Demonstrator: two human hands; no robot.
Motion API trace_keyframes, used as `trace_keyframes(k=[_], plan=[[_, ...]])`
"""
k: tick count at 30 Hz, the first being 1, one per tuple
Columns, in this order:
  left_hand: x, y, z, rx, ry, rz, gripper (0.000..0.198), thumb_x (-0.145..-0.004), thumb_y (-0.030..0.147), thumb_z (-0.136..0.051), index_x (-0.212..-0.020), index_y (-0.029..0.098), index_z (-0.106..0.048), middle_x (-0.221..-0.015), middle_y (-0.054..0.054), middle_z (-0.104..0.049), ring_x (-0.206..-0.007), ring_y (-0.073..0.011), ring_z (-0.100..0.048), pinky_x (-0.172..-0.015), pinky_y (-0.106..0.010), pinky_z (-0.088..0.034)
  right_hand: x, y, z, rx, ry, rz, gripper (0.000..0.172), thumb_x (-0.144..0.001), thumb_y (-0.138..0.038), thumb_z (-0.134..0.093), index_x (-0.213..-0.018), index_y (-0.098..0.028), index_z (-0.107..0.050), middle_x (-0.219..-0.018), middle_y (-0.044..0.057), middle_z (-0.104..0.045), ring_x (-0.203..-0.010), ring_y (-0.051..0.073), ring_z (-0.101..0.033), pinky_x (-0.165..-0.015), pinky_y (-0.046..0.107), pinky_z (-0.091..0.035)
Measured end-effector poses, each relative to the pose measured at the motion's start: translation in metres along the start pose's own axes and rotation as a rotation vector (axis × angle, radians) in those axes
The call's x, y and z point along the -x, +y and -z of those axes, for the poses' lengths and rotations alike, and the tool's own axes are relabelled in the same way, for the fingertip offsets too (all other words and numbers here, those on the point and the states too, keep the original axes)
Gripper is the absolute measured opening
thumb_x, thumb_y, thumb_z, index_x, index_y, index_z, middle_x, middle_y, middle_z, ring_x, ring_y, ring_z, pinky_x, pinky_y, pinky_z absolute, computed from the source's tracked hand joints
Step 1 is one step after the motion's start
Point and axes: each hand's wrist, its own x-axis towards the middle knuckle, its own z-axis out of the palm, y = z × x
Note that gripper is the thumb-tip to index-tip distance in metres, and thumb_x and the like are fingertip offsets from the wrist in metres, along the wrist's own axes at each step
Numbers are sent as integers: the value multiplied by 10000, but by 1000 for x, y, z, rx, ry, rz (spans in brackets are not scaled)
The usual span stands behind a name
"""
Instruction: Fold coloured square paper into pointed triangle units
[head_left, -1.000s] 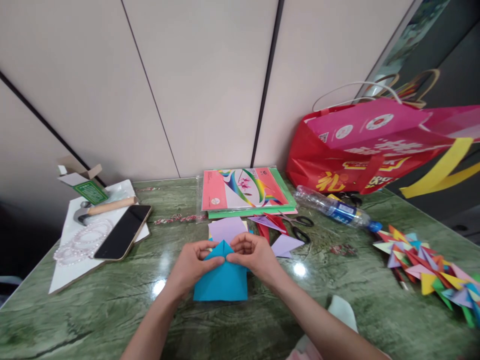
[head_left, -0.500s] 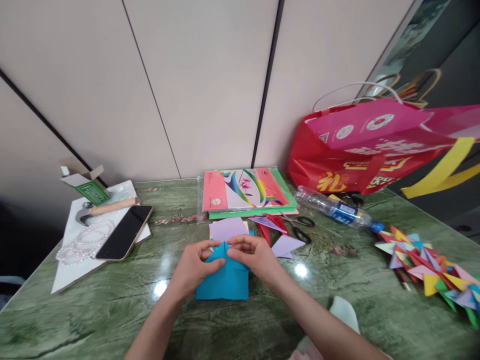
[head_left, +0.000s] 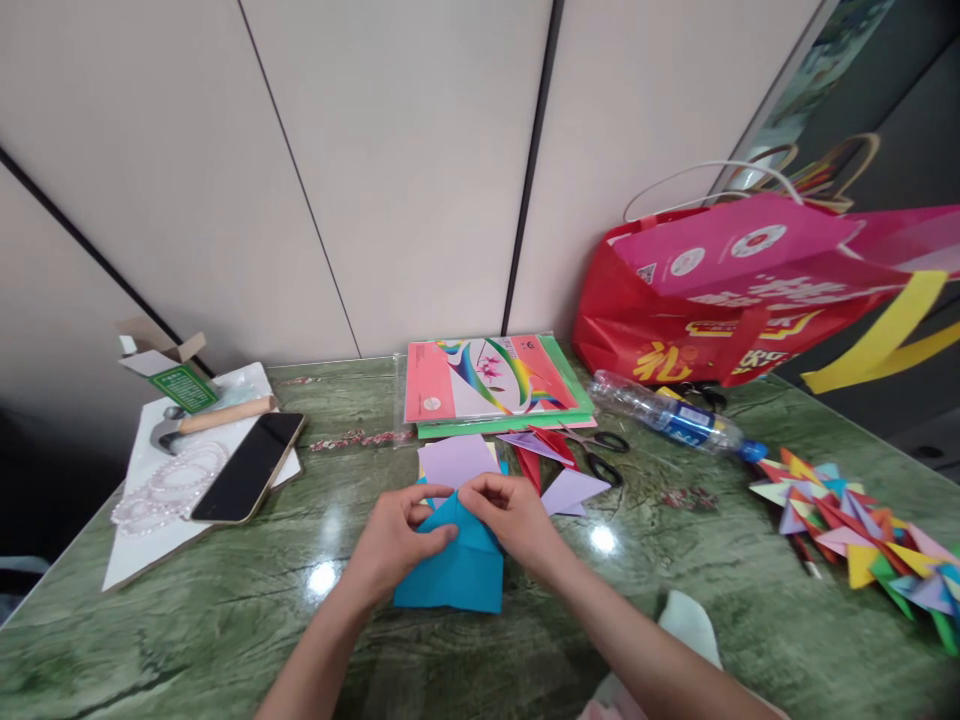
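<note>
A blue sheet of paper (head_left: 454,578) with folded upper corners is held just in front of me, over the green marbled table. My left hand (head_left: 405,530) grips its upper left edge, thumb on the front face and fingers behind. Near the pointed top, my right hand (head_left: 510,512) pinches the paper between thumb and forefinger. Behind the hands lies a stack of small paper sheets, lilac on top (head_left: 457,457). Just right of it are folded lilac pieces (head_left: 574,490) and a red folded piece (head_left: 553,445).
Black-handled scissors (head_left: 606,455) lie beside the folded pieces. Packs of coloured paper (head_left: 491,380) rest by the wall. At right are a plastic bottle (head_left: 675,418), a red bag (head_left: 720,300) and colourful folded-paper work (head_left: 862,540). Left: a phone (head_left: 251,468), hammer (head_left: 214,415), beads (head_left: 172,485) and small box (head_left: 176,375).
The top of the blue paper has shifted slightly right, and its upper part now looks flatter. My right hand has closed to a tighter pinch at the tip.
</note>
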Motion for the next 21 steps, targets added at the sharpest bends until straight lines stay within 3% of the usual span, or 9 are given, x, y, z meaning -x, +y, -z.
trace_keyframes(k=[7, 14, 21], plan=[[1, 1, -2, 90, -38, 32, 453, -554, 237, -680, -984, 101, -641, -439, 88, -384, -429, -67, -323, -424, -193, -239, 2, 3, -3, 85, 71, 49, 207, -706, -313, -574, -563, -164, -560, -539, -18, -543, -537, 111, -470, -528, 234, -371], [0, -3, 1, 170, 29, 32, 525, -546, 299, -726, -1021, 92, -643, -494, 35, -540, -465, -104, -465, -448, -210, -356, 2, -2, 0, 73, -28, 56, 159, -693, -318, -616, -728, -164, -630, -729, 29, -643, -675, 152, -554, -615, 261, -415], [0, -4, 0, 192, 15, 45, 563, -545, 292, -738, -1060, 93, -631, -511, 30, -553, -478, -110, -484, -464, -219, -375, 2, -2, -1, 68, -15, 40, 130, -675, -281, -613, -625, -164, -589, -612, -2, -599, -579, 121, -515, -565, 245, -388]])
